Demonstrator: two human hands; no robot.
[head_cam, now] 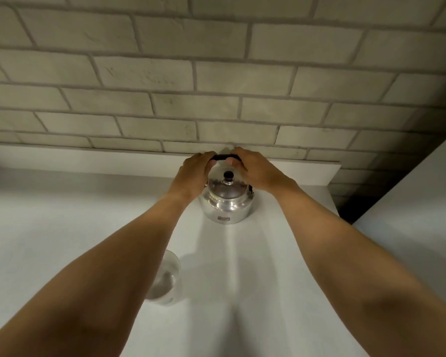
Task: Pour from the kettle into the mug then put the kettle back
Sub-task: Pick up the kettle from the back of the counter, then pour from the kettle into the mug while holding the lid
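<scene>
A shiny metal kettle (227, 202) with a black lid knob stands on the white counter (62, 228) near the back wall. Its black handle arches over the lid. My left hand (193, 173) grips the left end of that handle, and my right hand (255, 168) grips the right end. A white mug (166, 276) stands closer to me on the counter, partly hidden behind my left forearm. Something clear glints inside the mug.
A grey-white brick wall (216, 86) rises directly behind the kettle, with a low white ledge (307, 171) along its foot. A white panel (410, 197) closes off the counter on the right, with a dark gap in the corner.
</scene>
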